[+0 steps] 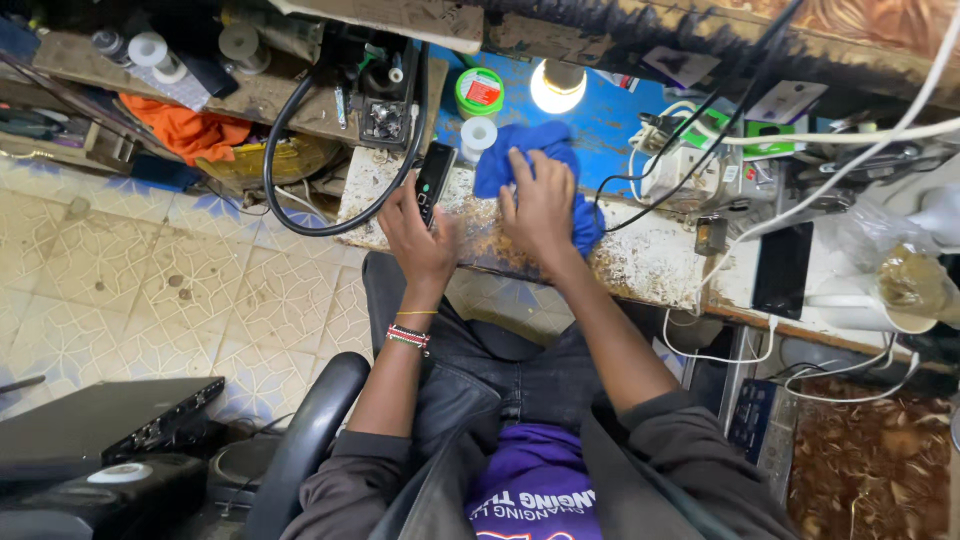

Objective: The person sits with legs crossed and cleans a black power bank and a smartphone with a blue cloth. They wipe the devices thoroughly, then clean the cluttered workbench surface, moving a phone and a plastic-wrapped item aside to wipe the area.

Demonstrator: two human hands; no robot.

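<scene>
so the left hand point(418, 238) has its fingers point(398, 198) wrapped narrow around a dark phone point(433, 181), held upright-ish with its long axis running away from the person, tilted a bit toward the right hand. the phone sits right at the fingertips, its lower end tucked into the palm and its upper end poking out above the fingers, just past the near edge of the worktop point(650, 262).

right hand point(541, 208) is flat, fingers spread fairly wide, pressing down on a blue cloth point(530, 150) that lies bunched on the worktop. the cloth pokes out ahead of those fingers and also trails off to the right of the palm. it isn't gripping it as far as i can tell, more resting on top.

key bit: the phone is just to the left of the cloth, near but apart from it, and the left hand is the only one touching it. beyond the fingers sit a white tape roll point(478, 135), a green-lidded tin point(480, 92) and a lit bulb point(557, 87).
</scene>
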